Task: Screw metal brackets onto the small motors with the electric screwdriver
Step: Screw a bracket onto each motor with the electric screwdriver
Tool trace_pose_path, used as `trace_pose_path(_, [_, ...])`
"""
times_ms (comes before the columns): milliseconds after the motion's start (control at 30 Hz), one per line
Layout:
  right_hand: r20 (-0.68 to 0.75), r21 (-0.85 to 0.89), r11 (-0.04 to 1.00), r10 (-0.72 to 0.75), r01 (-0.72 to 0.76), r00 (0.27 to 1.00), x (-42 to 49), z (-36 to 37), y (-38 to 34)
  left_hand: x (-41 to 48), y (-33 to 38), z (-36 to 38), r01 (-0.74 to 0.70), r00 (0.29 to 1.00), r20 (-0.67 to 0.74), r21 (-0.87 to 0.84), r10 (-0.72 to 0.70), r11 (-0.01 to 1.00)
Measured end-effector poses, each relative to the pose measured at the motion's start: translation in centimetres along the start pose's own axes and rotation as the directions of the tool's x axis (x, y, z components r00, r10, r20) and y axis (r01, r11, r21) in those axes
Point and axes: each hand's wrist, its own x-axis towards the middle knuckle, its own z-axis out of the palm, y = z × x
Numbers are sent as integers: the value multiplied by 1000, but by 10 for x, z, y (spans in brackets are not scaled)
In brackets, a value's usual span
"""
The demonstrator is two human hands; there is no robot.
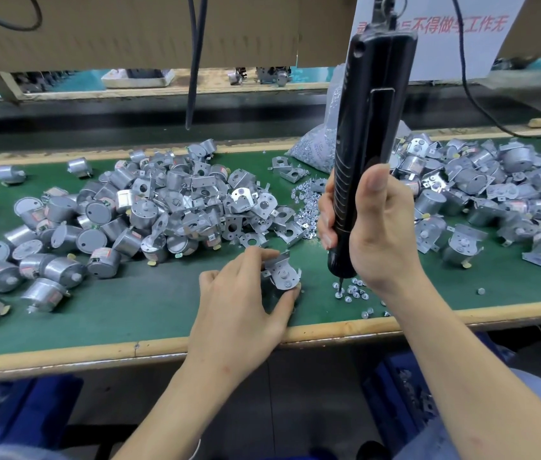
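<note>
Bare mat strip (123, 313) front-left; motor pile (163, 207) behind, loose screws (350, 290) right.

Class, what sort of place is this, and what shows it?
Probably a factory assembly station: heaps of small motors and metal brackets, loose screws, and an electric screwdriver gripped in the right hand.

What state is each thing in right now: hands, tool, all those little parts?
left hand: holds a motor, bracket on top.
right hand: grips the screwdriver.
screwdriver: upright, tip on a loose screw.
bare motors: heaped at left.
bracketed motors: heaped at right.
bag: lying behind, full of small metal parts.
</note>
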Motion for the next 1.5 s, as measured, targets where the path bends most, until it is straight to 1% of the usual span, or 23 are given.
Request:
trace_pose_path(233, [7,3,1000,14,-14,1000,0,0,1,0,1,-1,9,1000,6,-14,-9,1000])
trace_pose_path(467, [19,-18,1000,15,-15,1000,0,3,-2,1,1,-1,30,999,33,-82,-27,996])
trace_pose_path(667, [19,8,998,-59,59,998,8,12,-17,4,-2,-1,42,996,87,-123,-31,991])
trace_pose_path(967, [-10,64,991,-113,113,994,21,37,-19,5,-4,-2,29,995,103,-148,-14,989])
trace_pose_path(1167, [-25,51,990,-134,135,991,27,48,-12,6,-3,-3,-14,996,82,-115,24,993])
trace_pose_path(1500, [-42,31,990,-133,135,990,29,53,-1,6,-1,-5,-17,996,91,-84,24,996])
